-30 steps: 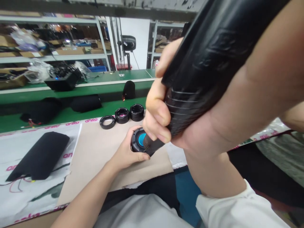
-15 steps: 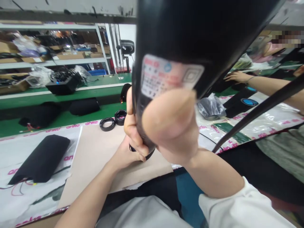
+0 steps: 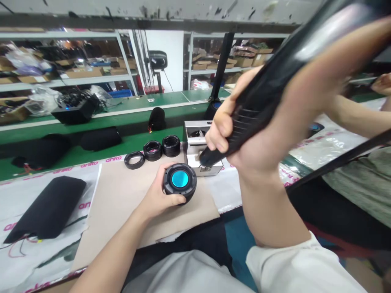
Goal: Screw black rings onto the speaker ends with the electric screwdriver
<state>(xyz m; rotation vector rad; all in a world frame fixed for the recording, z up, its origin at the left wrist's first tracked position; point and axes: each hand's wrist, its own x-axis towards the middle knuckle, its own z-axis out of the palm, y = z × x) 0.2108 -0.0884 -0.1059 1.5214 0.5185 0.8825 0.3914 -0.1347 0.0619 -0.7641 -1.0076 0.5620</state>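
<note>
My left hand (image 3: 154, 200) is wrapped round the side of a black cylindrical speaker (image 3: 180, 178) with a shiny blue centre and a black ring round its top. The speaker stands over a cardboard sheet (image 3: 117, 203). Raised close to the camera, my right hand (image 3: 262, 146) grips a black electric screwdriver (image 3: 256, 103) that slants down to the left. Its lower end is over the front of a small white and black box-shaped machine (image 3: 198, 140), which looks like a screw feeder. Whether the tip touches the machine is hidden.
Black rings (image 3: 134, 160), some stacked (image 3: 171, 145), lie behind the speaker. A black fabric-covered piece (image 3: 49, 207) with wires lies at left. Similar pieces rest on the green bench (image 3: 134, 134). A co-worker's arm (image 3: 351, 116) and a black strap or cable are at right.
The electric screwdriver has moved from above the speaker to the right, over the box-shaped machine, and tilted. The speaker's blue top and the machine have come into view. My left hand stays around the speaker.
</note>
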